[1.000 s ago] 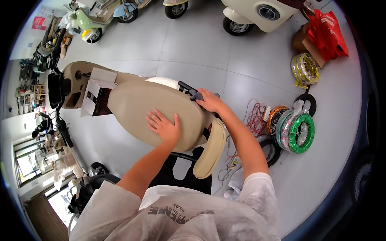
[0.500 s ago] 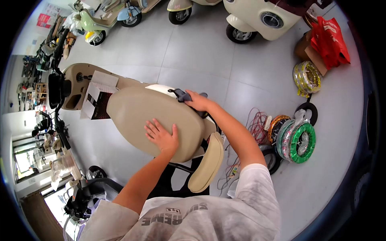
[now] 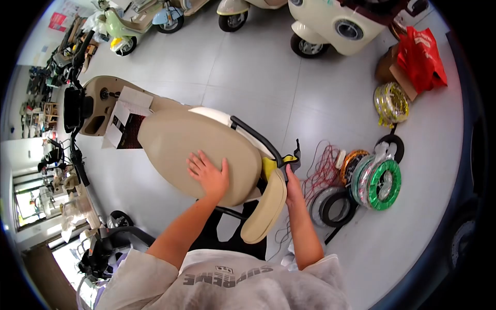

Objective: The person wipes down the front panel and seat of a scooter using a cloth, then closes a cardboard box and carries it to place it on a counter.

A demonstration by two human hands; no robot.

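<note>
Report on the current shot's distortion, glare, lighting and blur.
Head view overall: strong fisheye curvature, corners black; head view, left: the window is washed out; head view, upper middle: soft sheen on the floor; head view, centre: left hand and seat fairly clear, evenly lit; head view, far right: dark, indistinct edge.

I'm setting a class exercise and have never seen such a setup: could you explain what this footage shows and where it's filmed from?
There's no robot: one camera, worn on a person's head, looks forward and down at their bare hands. The left hand lies palm-down on the beige seat of a scooter. The right hand holds a grey-and-yellow cloth at the rear, beside the padded backrest, the grip partly hidden. An open cardboard box sits ahead of the seat.
</note>
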